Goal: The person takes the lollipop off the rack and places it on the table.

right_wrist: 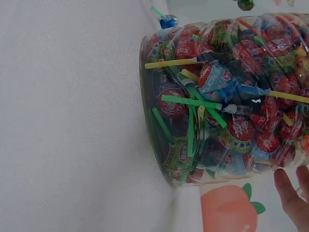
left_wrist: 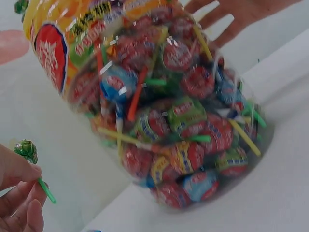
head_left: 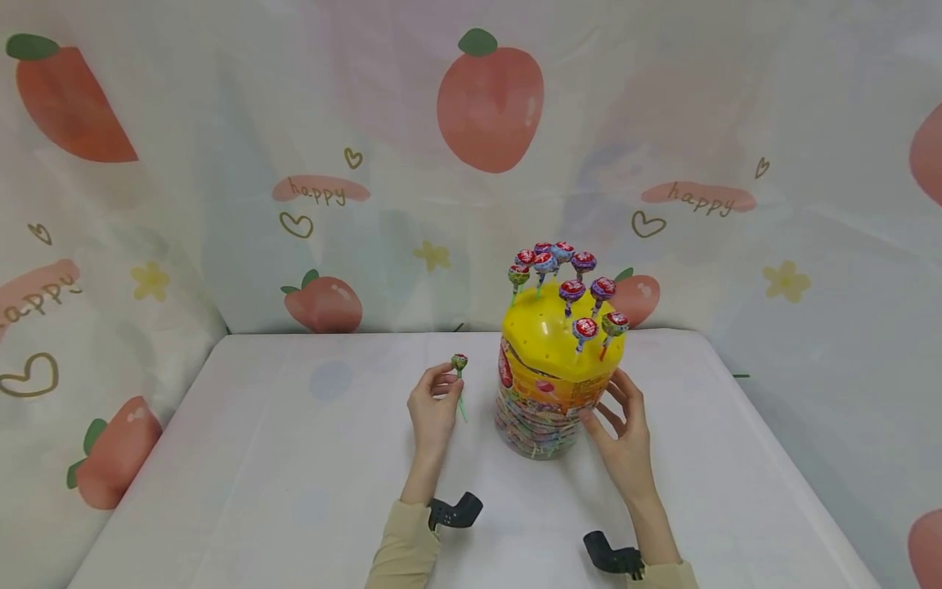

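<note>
In the head view my left hand (head_left: 434, 406) pinches a green-wrapped lollipop (head_left: 459, 361) between thumb and fingers, its green stick pointing down, just left of a candy jar. The clear jar (left_wrist: 159, 140) is full of wrapped lollipops and has a yellow lid (head_left: 540, 327) with a printed label (head_left: 567, 393) below it. Several lollipops (head_left: 571, 291) stand upright on the lid, around its edge. My right hand (head_left: 625, 433) rests against the jar's right side, thumb towards me and fingers spread. In the right wrist view only some of its fingers (right_wrist: 289, 198) show.
A blue-wrapped lollipop (right_wrist: 168, 21) lies on the table beside the jar in the right wrist view; the head view does not show it. The white-covered table (head_left: 294, 458) ends at a fruit-printed curtain (head_left: 368, 98) at the back.
</note>
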`<state>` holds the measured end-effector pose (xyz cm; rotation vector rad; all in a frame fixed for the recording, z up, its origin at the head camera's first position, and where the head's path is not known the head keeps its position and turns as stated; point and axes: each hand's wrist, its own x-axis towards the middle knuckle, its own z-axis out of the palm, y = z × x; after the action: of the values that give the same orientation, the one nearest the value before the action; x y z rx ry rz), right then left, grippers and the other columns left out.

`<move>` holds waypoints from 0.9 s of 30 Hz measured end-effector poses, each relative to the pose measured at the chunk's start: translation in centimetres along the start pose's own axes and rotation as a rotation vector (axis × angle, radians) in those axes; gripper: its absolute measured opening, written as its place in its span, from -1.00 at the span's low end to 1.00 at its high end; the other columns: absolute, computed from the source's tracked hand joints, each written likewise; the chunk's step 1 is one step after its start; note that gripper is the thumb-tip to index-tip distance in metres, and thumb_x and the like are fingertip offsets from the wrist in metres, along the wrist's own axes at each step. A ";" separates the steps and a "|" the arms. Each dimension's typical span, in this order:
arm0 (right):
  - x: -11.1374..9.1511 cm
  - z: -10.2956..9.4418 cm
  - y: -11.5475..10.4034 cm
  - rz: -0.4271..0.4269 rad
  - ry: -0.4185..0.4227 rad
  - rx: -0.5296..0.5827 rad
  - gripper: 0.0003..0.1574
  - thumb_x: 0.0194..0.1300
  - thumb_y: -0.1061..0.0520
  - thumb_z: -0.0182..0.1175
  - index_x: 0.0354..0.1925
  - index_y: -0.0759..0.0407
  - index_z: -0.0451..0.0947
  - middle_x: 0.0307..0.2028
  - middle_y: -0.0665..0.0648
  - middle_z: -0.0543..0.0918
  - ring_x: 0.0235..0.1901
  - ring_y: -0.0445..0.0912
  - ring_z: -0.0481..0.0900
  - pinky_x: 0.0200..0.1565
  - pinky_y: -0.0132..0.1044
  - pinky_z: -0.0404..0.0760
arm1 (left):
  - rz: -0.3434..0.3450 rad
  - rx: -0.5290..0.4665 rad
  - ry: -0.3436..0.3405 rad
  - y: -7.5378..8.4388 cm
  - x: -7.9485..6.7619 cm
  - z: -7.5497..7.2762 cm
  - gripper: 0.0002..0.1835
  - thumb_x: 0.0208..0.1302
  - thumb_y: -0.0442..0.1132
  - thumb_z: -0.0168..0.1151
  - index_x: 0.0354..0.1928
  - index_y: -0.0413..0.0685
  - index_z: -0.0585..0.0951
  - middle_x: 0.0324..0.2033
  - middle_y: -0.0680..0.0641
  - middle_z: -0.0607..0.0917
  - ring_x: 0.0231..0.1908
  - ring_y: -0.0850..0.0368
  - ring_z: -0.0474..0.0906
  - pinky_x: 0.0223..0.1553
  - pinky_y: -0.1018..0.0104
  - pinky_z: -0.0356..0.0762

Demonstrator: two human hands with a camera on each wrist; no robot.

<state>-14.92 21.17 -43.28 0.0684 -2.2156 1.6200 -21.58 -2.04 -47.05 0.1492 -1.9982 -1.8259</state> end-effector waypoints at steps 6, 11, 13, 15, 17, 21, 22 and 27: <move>-0.1 0.1 -0.4 -0.032 0.003 0.004 -0.08 0.12 0.38 0.17 0.36 0.05 0.01 0.28 0.07 0.21 0.19 -0.34 0.21 0.09 -0.62 0.36 | -0.052 0.055 0.029 -1.9 0.4 -0.1 -0.73 -0.04 -0.41 0.32 -0.21 -0.08 0.64 -0.41 -0.13 0.70 -0.46 0.17 0.56 -0.41 0.51 0.49; 0.0 0.1 -0.2 -0.032 0.003 0.018 -0.07 0.11 0.39 0.18 0.35 0.03 0.02 0.28 0.04 0.21 0.18 -0.35 0.21 0.08 -0.63 0.36 | -0.088 0.106 0.048 -3.2 0.8 -0.3 -0.74 -0.04 -0.39 0.32 -0.22 -0.07 0.64 -0.42 -0.11 0.71 -0.47 0.19 0.57 -0.40 0.48 0.51; 0.0 0.0 0.1 -0.023 0.004 0.025 -0.07 0.11 0.38 0.18 0.35 0.03 0.02 0.28 0.04 0.21 0.19 -0.34 0.21 0.09 -0.61 0.37 | -0.104 0.126 0.049 -3.7 0.9 -0.4 -0.74 -0.04 -0.38 0.32 -0.22 -0.06 0.65 -0.42 -0.09 0.71 -0.46 0.18 0.58 -0.39 0.45 0.52; 0.2 0.0 0.7 -0.015 0.003 0.031 -0.07 0.11 0.37 0.18 0.36 0.01 0.02 0.28 0.03 0.21 0.19 -0.34 0.21 0.10 -0.60 0.37 | -0.114 0.157 0.050 -4.1 1.1 -0.5 -0.74 -0.03 -0.36 0.31 -0.22 -0.04 0.64 -0.41 -0.07 0.71 -0.45 0.17 0.60 -0.38 0.43 0.53; 0.4 -0.1 1.5 -0.014 0.004 0.030 -0.06 0.11 0.37 0.18 0.36 -0.01 0.01 0.29 0.00 0.20 0.20 -0.34 0.21 0.10 -0.59 0.37 | -0.120 0.181 0.049 -4.3 1.2 -0.5 -0.74 -0.03 -0.36 0.31 -0.21 -0.04 0.65 -0.41 -0.06 0.71 -0.44 0.15 0.61 -0.38 0.40 0.54; 0.5 -0.1 2.7 -0.033 0.011 0.020 -0.03 0.10 0.37 0.20 0.36 -0.06 0.00 0.29 -0.05 0.20 0.21 -0.34 0.20 0.09 -0.61 0.37 | -0.113 0.242 0.049 -4.7 1.3 -0.6 -0.74 -0.02 -0.36 0.30 -0.20 -0.06 0.64 -0.43 -0.05 0.72 -0.43 0.13 0.64 -0.39 0.36 0.55; 0.5 -0.1 2.7 -0.039 0.013 0.020 -0.03 0.10 0.37 0.20 0.36 -0.07 0.00 0.29 -0.05 0.20 0.21 -0.33 0.20 0.09 -0.62 0.36 | -0.113 0.255 0.050 -4.7 1.3 -0.6 -0.74 -0.03 -0.35 0.30 -0.20 -0.05 0.64 -0.43 -0.05 0.72 -0.44 0.13 0.64 -0.39 0.35 0.55; 0.4 -0.1 2.7 -0.063 0.013 0.028 -0.03 0.10 0.37 0.20 0.36 -0.08 0.01 0.29 -0.06 0.20 0.22 -0.32 0.20 0.09 -0.63 0.36 | -0.105 0.356 0.061 -4.8 1.2 -0.7 -0.75 -0.03 -0.33 0.30 -0.22 -0.08 0.65 -0.44 -0.04 0.72 -0.45 0.13 0.65 -0.41 0.32 0.53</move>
<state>-16.01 22.29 -45.57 0.1335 -2.1599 1.6133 -23.36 -3.75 -51.36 0.4169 -2.2913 -1.4870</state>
